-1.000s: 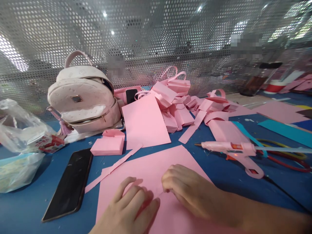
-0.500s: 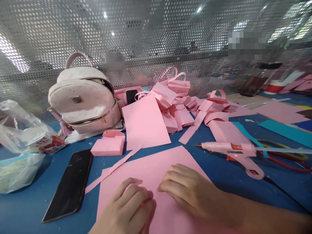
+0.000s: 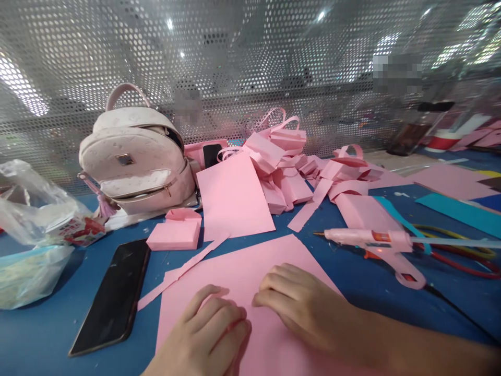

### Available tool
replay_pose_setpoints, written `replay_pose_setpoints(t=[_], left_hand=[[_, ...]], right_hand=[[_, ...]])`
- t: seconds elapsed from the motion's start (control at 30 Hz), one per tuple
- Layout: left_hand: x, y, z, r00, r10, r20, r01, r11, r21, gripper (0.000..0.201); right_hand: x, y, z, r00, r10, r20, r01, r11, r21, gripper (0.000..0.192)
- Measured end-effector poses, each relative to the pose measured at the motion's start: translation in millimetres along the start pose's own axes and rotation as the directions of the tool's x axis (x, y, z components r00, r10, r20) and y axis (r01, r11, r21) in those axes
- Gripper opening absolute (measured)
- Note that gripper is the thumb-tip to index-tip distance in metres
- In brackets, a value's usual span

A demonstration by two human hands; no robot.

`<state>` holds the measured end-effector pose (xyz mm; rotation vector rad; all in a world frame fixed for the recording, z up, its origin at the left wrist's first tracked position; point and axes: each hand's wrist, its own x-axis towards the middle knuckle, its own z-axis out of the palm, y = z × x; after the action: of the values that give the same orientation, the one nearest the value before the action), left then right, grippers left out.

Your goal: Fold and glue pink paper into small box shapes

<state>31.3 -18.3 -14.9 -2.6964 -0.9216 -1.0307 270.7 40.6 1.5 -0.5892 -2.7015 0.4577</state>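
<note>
A large pink paper sheet (image 3: pixel 219 271) lies flat before me on the blue table, its near part running out of view at the bottom. My left hand (image 3: pixel 211 329) is over its lower left, fingers curled and closed against the paper. Just across from it, my right hand (image 3: pixel 297 303) grips at the sheet too, knuckles up and fingers bent together. Both sets of fingertips are partly hidden, and a narrow gap separates the hands. A torn pink paper strip (image 3: pixel 183 269) crosses the sheet's upper left corner.
Left stand a dark phone (image 3: pixel 111 295), a small pink paper box (image 3: pixel 175 235), a plastic bag (image 3: pixel 33 271) and a pale backpack (image 3: pixel 135 156). Behind lie another pink sheet (image 3: pixel 235 198) and heaped pink paper pieces (image 3: pixel 282 162). A pink glue gun (image 3: pixel 376 243) with its cord lies right.
The camera view has shifted very slightly. Both hands and the sheet stay nearly in place; my right fingertips have edged a little to the left.
</note>
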Motion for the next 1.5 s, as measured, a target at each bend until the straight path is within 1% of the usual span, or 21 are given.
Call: replay_pose_setpoints(t=[0.07, 0.3, 0.47, 0.63, 0.77, 0.83, 1.0, 1.03, 1.13, 1.2, 1.3, 1.37, 1.5], left_hand=[[-0.7, -0.2, 0.5, 1.0, -0.001, 0.022, 0.001, 1.0, 0.0, 0.021], [-0.2, -1.5, -0.1, 1.0, 0.007, 0.011, -0.007, 1.0, 0.001, 0.022], [0.0, -0.9, 0.3, 1.0, 0.005, 0.022, -0.005, 1.0, -0.002, 0.022], [-2.4, -0.3, 5.2, 0.998, -0.001, -0.064, 0.0, 1.0, -0.01, 0.022], [-0.8, 1.0, 2.0, 1.0, -0.002, 0.005, 0.002, 1.0, 0.0, 0.022], [-0.6, 1.4, 1.6, 1.0, -0.003, 0.013, 0.003, 1.0, 0.001, 0.023], [-2.5, 0.2, 5.6, 0.998, -0.01, -0.058, 0.01, 1.0, -0.003, 0.024], [-2.4, -0.2, 5.3, 0.999, -0.009, -0.05, 0.01, 1.0, 0.001, 0.024], [-0.5, -0.8, 1.7, 1.0, 0.003, 0.018, -0.003, 1.0, 0.007, 0.024], [0.8, -0.6, -0.3, 1.0, 0.012, 0.021, -0.012, 1.0, -0.009, 0.023], [1.3, -0.5, -1.5, 1.0, 0.007, 0.006, -0.007, 1.0, -0.021, 0.02], [1.0, -1.0, -3.1, 1.0, 0.004, 0.007, -0.004, 1.0, -0.011, 0.02], [1.5, -2.1, -10.9, 0.996, -0.011, 0.091, 0.014, 0.999, -0.04, 0.027]], right_hand=[[0.1, -0.8, -0.1, 1.0, 0.006, -0.007, -0.006, 1.0, 0.003, 0.029], [0.5, -2.0, -0.5, 1.0, -0.006, -0.018, 0.006, 1.0, 0.011, 0.031], [0.4, -1.7, 0.6, 1.0, -0.001, -0.023, 0.001, 1.0, -0.002, 0.029], [0.7, -2.7, -0.1, 1.0, -0.012, -0.025, 0.012, 1.0, 0.0, 0.031], [0.9, -3.0, -0.5, 0.999, -0.011, -0.031, 0.011, 1.0, -0.008, 0.03], [0.8, -2.7, -0.3, 0.999, -0.013, -0.03, 0.012, 1.0, -0.009, 0.03], [1.5, -2.7, -1.4, 1.0, 0.001, -0.01, -0.001, 1.0, 0.001, 0.03], [1.9, -3.0, -2.2, 1.0, 0.011, -0.006, -0.011, 1.0, 0.008, 0.031], [2.6, -4.5, -6.2, 1.0, 0.026, 0.005, -0.027, 0.999, 0.046, 0.031], [2.0, -5.2, -9.3, 0.999, 0.022, -0.034, -0.019, 0.996, 0.083, 0.03], [-1.3, -4.3, -12.3, 0.989, -0.004, -0.149, 0.022, 0.992, 0.121, 0.031], [-4.4, -2.0, -12.6, 0.98, -0.024, -0.197, 0.051, 0.99, 0.133, 0.033], [-7.9, 3.3, -11.6, 0.969, -0.046, -0.241, 0.096, 0.975, 0.198, 0.034]])
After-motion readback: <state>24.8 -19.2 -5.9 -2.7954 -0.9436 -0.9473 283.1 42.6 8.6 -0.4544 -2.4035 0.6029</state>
